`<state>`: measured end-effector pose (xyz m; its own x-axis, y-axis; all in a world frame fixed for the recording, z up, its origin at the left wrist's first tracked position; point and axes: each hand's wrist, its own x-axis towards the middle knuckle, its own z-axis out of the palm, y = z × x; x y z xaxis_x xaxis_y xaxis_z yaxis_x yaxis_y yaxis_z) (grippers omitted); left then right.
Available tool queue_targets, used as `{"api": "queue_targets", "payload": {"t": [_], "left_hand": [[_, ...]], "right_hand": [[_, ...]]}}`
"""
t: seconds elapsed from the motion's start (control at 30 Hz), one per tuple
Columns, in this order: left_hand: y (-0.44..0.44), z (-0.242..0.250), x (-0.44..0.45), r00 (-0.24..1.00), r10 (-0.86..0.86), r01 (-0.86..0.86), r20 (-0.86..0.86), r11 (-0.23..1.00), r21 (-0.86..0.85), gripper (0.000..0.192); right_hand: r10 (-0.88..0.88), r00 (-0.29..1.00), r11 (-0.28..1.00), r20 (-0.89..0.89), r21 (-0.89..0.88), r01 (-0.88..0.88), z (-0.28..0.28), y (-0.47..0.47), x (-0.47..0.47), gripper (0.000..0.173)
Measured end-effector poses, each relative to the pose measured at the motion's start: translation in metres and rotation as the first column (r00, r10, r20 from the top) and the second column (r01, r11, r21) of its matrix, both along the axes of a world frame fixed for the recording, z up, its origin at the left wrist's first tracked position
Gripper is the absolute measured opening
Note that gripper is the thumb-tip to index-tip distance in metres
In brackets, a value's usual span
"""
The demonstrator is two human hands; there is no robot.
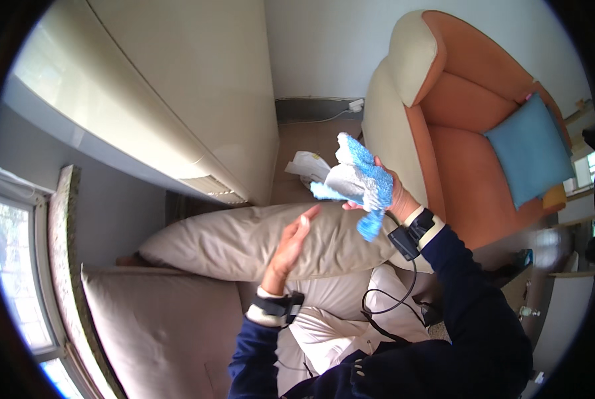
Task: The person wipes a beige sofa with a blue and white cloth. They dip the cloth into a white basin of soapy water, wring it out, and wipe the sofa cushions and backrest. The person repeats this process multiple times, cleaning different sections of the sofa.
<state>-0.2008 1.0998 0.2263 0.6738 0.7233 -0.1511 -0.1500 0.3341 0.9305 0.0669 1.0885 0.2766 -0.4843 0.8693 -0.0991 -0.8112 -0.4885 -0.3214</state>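
My right hand [400,195] grips a fluffy blue-and-white cloth [360,172], which is bunched up above the padded arm of the seat. One blue end of the cloth hangs down beside my wrist, and the folds hide part of my fingers. My left hand [288,248] is held out flat to the left of the cloth, apart from it and holding nothing. Beneath both hands lies the long beige sofa arm cushion [227,239]. A black device on a wristband [408,238] with a cable sits on my right wrist.
An orange and cream armchair [462,164] with a blue pillow [532,149] stands to the right. Ahead at left rises a tall cream cabinet-like unit [202,99]. A crumpled white bag or paper [308,165] lies on the floor. A window [18,269] is at far left.
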Motion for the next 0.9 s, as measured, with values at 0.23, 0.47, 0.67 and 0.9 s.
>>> {"api": "queue_targets", "payload": {"t": [0.23, 0.47, 0.67, 0.9], "left_hand": [[-0.047, 0.092, 0.075, 0.827, 0.398, -0.110, 0.397, 0.808, -0.579, 0.044], [-0.068, 0.119, 0.103, 0.641, 0.616, -0.125, 0.458, 0.672, -0.730, 0.055], [-0.080, 0.108, 0.100, 0.441, 0.733, -0.090, 0.518, 0.610, -0.788, 0.057], [-0.107, 0.091, 0.083, 0.335, 0.817, -0.209, 0.470, 0.551, -0.808, 0.062]], "right_hand": [[0.064, 0.992, 0.997, -0.107, -0.036, -0.068, 0.014, -0.018, -0.012, 0.060], [-0.232, 0.660, 0.884, 0.714, 0.438, -0.163, 0.074, -0.023, 0.039, 0.078], [-0.304, 0.443, 0.944, 0.844, 0.329, 0.021, 0.051, -0.013, 0.031, 0.027], [0.143, 0.986, 0.979, 0.085, -0.157, -0.129, 0.021, 0.009, 0.036, 0.037]]}}
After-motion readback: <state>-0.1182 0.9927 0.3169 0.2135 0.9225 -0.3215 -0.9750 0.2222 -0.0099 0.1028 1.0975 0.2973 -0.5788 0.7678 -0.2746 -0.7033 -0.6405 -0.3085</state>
